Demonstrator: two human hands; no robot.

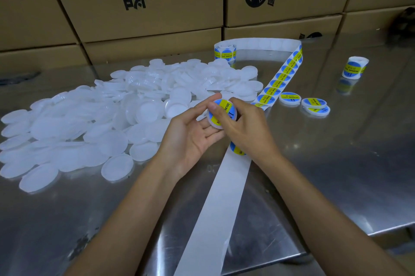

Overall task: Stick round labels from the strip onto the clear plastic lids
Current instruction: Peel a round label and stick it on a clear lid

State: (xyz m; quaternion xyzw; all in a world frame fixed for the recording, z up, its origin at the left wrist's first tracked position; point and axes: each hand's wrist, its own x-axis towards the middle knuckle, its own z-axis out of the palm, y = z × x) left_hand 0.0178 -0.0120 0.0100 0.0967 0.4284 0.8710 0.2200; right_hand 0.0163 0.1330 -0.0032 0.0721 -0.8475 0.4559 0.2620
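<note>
Bare backing strip (215,208) runs along the metal surface (325,163) from the near edge, passing under the hands. Left hand (190,134), palm up with fingers curled, cradles a clear lid (221,114) and its thumb rests on the rim. Right hand (244,127) holds the lid from the right, fingers curved around it, over the blue-yellow label (224,110) on top. Pile of unlabelled lids (101,123) to the left. Three labelled lids (305,103) right of the strip. Farther off, label roll (225,51), a second roll (354,67), cardboard boxes (157,1) behind.
</note>
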